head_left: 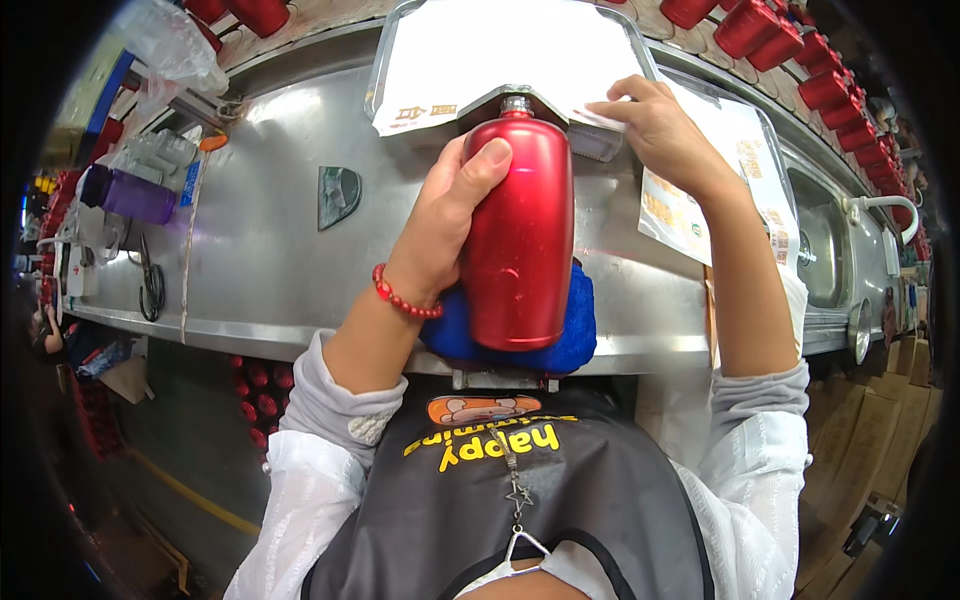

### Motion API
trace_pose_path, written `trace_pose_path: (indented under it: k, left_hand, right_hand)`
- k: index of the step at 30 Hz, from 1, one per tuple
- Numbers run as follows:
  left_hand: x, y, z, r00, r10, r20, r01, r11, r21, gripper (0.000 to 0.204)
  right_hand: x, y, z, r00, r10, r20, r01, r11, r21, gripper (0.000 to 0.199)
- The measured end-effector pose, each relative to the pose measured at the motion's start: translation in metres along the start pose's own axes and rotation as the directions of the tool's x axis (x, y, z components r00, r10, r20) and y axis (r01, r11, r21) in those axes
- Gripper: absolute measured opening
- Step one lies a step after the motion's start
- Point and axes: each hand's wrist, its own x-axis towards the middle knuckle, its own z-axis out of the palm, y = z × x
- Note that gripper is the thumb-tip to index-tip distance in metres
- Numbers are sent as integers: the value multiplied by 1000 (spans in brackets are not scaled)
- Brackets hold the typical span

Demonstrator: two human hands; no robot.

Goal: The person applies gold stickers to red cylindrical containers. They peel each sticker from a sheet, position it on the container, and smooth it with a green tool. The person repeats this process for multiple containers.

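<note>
A glossy red metal bottle lies with its threaded neck pointing away from me, its lower end over a folded blue cloth. My left hand is closed round its left side, the thumb on the shoulder. Beyond the neck, a white sheet with small brown printed marks covers a bright white tray. At the sheet's right front corner is my right hand, its fingertips brought together in a pinch. What lies between them is too small to make out.
Printed sheets lie on the right, before a sink with a white tap. To the left are a small dark glass-like plate, scissors and a purple bottle. Red bottles line the back.
</note>
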Motion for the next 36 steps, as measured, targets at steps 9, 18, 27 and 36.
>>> trace_pose_path:
  k: [9, 18, 27, 36]
  left_hand:
    - [-3, -3, -3, 999, 15, -30, -14, 1000, 28, 69]
    - [-1, -3, -7, 1000, -5, -8, 5, 1000, 3, 77]
    - [-1, -5, -5, 999, 29, -37, -26, 997, 76, 78]
    - [-1, -2, -3, 1000, 13, -17, -12, 1000, 16, 77]
  right_hand:
    - [63, 14, 11, 950, 57, 307, 1, 982, -186, 44]
    - [111, 78, 21, 991, 91, 99, -18, 820, -572, 39]
    - [99, 107, 14, 986, 138, -93, -167, 818, -551, 31]
    - [97, 140, 25, 964, 55, -259, -174, 871, -460, 25]
